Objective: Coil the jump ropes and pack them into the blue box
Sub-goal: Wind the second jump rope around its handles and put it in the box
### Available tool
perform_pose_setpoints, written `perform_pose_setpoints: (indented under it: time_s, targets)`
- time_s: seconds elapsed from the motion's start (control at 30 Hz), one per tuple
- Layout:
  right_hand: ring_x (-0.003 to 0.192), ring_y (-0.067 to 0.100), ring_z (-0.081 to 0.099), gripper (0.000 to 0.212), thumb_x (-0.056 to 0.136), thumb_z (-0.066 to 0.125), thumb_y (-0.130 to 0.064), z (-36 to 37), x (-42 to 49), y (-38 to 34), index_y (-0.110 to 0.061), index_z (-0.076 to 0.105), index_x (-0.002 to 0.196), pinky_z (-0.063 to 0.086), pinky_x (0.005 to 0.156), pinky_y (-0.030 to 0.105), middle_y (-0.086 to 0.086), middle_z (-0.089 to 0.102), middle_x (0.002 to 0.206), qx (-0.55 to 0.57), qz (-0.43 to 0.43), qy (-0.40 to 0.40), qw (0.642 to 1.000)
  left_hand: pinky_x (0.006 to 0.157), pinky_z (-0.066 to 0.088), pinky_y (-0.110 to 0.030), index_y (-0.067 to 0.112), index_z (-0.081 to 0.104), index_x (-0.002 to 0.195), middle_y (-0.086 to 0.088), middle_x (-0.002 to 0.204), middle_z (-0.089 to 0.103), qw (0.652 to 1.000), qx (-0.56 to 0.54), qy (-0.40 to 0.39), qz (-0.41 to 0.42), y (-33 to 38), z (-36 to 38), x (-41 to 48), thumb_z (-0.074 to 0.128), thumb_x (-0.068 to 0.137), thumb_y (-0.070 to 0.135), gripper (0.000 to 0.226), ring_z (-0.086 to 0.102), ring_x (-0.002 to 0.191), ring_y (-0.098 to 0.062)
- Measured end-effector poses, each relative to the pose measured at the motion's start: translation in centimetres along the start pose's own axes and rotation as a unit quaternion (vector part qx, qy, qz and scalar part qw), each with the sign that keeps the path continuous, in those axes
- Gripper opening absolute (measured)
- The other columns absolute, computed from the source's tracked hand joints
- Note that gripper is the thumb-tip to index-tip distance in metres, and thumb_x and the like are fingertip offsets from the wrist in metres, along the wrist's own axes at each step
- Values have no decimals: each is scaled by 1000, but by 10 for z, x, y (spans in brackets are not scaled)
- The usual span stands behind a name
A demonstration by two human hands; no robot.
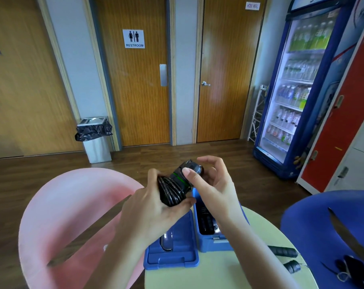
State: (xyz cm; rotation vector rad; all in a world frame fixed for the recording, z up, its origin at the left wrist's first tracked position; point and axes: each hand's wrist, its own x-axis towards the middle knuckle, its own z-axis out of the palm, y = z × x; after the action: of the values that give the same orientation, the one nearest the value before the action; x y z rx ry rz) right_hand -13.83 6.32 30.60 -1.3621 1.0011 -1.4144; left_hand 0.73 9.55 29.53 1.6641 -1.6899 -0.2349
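We clamp the coiled jump rope (172, 191) in our left hand (154, 207) so loops stay bundled, right hand (210, 184) pinching its handle end with thumb and fingertips, both raised above the open blue box (208, 240) on the counter (235, 270), ready to drop in.

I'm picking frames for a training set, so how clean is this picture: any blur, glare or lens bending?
Head view: the coiled jump rope and both hands, left hand and right hand, are fairly sharp; the door frames bow outward from wide-angle distortion; the drinks fridge is brightly lit inside and partly washed out; edges look soft.
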Motion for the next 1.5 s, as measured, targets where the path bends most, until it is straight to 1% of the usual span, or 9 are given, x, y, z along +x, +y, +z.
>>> perform_pose_setpoints:
  time_s: [0.27, 0.47, 0.67, 0.9, 1.07, 1.2, 1.27, 1.37, 1.5]
  targets:
    - [79, 12, 70, 38, 70, 82, -23, 6, 0, 1, -26, 57, 98, 52, 59, 19, -1, 72, 87, -6, 20, 18, 1000, 60, 54, -39, 29, 32, 99, 9, 72, 63, 1000, 18, 1, -2, 7, -2, -1, 51, 52, 77, 70, 66, 70, -20]
    - [85, 17, 70, 37, 65, 83, -25, 9, -5, 9, -23, 58, 92, 59, 76, 40, -2, 72, 86, 20, 58, 49, 997, 64, 53, -37, 29, 33, 99, 8, 74, 65, 999, 34, 14, -10, 10, 0, -2, 50, 51, 74, 68, 68, 77, -22]
    - [77, 4, 69, 31, 74, 79, -28, 13, -15, 5, -23, 56, 94, 57, 70, 26, -12, 72, 82, -29, -12, 73, 997, 61, 54, -38, 29, 34, 97, 9, 72, 65, 1000, 0, 13, -6, 6, 0, -1, 52, 52, 78, 68, 67, 71, -18]
    - [82, 12, 69, 23, 75, 76, -30, 13, -14, 7, -21, 59, 88, 57, 77, 34, -4, 72, 82, -17, 11, 61, 998, 54, 47, -32, 28, 33, 95, 10, 68, 61, 1000, -4, 5, -9, 13, 0, -2, 61, 59, 70, 63, 62, 64, -16]
    - [83, 17, 70, 28, 72, 79, -25, 8, -10, 11, -16, 60, 91, 56, 69, 28, 2, 73, 84, 32, 84, 35, 995, 52, 45, -31, 30, 31, 94, 10, 66, 60, 1000, 7, -3, -9, 12, 3, -4, 58, 57, 71, 62, 64, 67, -17]
    - [91, 23, 70, 33, 71, 80, -27, 4, -13, 15, -15, 61, 96, 57, 76, 34, 6, 73, 92, 50, 117, 19, 992, 51, 45, -29, 32, 31, 95, 12, 67, 62, 1000, -1, -15, -4, 10, 7, -5, 56, 58, 72, 60, 66, 68, -14]
    - [91, 23, 70, 47, 69, 82, -32, 0, -10, 12, -13, 57, 104, 57, 73, 31, 10, 71, 99, 51, 124, 14, 991, 53, 47, -31, 33, 30, 96, 12, 70, 64, 1000, -10, -6, 7, 10, 8, -4, 58, 59, 72, 60, 66, 69, -14]
    - [87, 18, 67, 72, 61, 77, -60, -10, -1, -1, -14, 54, 112, 54, 69, 28, 6, 65, 105, 20, 144, -11, 989, 52, 46, -30, 34, 30, 99, 15, 71, 61, 999, 5, 21, 50, 8, 4, 2, 56, 58, 75, 63, 65, 69, -14]
    - [66, 17, 58, 70, 74, 40, -80, -21, 18, -22, -20, 67, 99, 47, 56, 28, 4, 67, 84, -86, 183, -90, 975, 52, 42, -27, 37, 29, 108, 19, 73, 54, 990, 83, 17, 111, 4, 2, 5, 53, 58, 79, 70, 64, 69, -12]
